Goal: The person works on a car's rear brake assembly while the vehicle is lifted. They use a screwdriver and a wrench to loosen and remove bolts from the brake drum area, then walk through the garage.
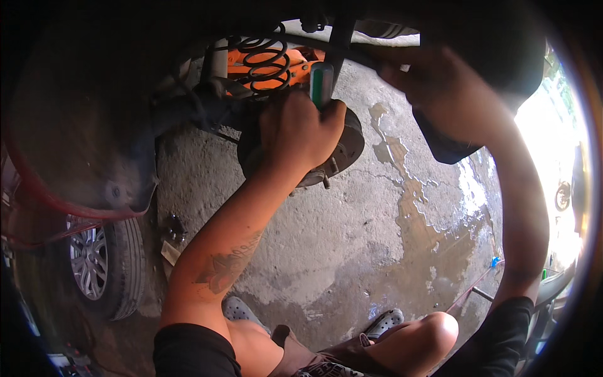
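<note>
My left hand (298, 129) is closed over the wheel hub and drum (348, 141), gripping a screwdriver by its green-and-clear handle (321, 85), which points up. Its shaft and tip are hidden behind my fingers. A wheel stud (326, 182) sticks out from the drum's near face. My right hand (440, 88), smeared by motion, is raised to the right of the drum. Its fingers wrap round a dark bar (367, 58) that runs leftward above the screwdriver handle; the bar's far end is lost in shadow.
Behind the drum stand a black coil spring (267, 63) and an orange jack-like frame (235, 66). Dark bodywork (81, 151) hangs at left and above. A tyred wheel (103, 267) stands at lower left. Water (411, 201) streaks the concrete floor (339, 239).
</note>
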The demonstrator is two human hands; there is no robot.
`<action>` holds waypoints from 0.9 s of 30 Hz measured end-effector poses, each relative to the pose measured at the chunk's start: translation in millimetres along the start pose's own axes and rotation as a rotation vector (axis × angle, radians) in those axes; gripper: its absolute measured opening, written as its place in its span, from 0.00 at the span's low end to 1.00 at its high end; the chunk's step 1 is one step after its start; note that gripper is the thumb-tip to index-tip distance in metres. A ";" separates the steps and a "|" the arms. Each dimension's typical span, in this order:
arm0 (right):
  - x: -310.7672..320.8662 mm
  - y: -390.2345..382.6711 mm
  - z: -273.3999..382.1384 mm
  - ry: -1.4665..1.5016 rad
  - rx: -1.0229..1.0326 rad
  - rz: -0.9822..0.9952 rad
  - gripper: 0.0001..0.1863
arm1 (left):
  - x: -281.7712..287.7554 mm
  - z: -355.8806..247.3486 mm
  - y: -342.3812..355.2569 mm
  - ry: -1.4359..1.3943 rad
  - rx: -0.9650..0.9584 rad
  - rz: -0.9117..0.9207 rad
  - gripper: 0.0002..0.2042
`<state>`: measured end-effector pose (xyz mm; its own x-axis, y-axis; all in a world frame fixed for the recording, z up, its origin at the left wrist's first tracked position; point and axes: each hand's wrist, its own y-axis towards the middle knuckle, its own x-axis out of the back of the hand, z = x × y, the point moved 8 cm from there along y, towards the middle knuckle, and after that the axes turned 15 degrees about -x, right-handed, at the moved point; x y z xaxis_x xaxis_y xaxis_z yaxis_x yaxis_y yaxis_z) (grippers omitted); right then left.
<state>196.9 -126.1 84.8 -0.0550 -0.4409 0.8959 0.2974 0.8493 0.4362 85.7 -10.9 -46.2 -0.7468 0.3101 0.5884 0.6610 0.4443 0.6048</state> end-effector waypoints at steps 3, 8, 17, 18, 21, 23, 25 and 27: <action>1.5 -1.5 -9.1 -0.554 0.044 -0.024 0.19 | -3.1 3.3 -0.2 0.019 0.052 -0.013 0.17; -7.1 -8.0 23.2 -0.474 0.136 0.003 0.18 | -4.3 6.8 6.2 0.029 0.061 -0.025 0.18; -19.0 -2.4 -6.0 0.131 -0.139 0.046 0.18 | -8.6 6.9 6.6 0.130 0.015 0.022 0.17; -31.2 -5.1 -4.7 0.028 -0.105 0.129 0.18 | -4.7 0.7 6.8 0.209 -0.072 -0.043 0.17; -28.4 -9.0 3.0 -0.048 0.021 0.024 0.18 | -1.3 -8.3 2.6 0.355 -0.206 -0.173 0.16; -24.6 -8.0 -7.5 0.183 -0.115 0.101 0.19 | -4.9 -6.1 0.6 0.360 -0.219 -0.155 0.16; -21.2 -9.6 -29.9 0.344 -0.388 0.175 0.20 | -10.9 -0.6 0.7 0.309 -0.206 -0.063 0.16; -24.5 -16.3 -34.5 0.549 -0.440 0.318 0.24 | -10.3 5.1 -0.1 0.291 -0.162 -0.051 0.16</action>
<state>226.3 -139.1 52.8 0.5430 -0.3739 0.7519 0.5781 0.8159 -0.0117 93.0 -9.8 -55.1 -0.7424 0.0278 0.6694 0.6438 0.3064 0.7012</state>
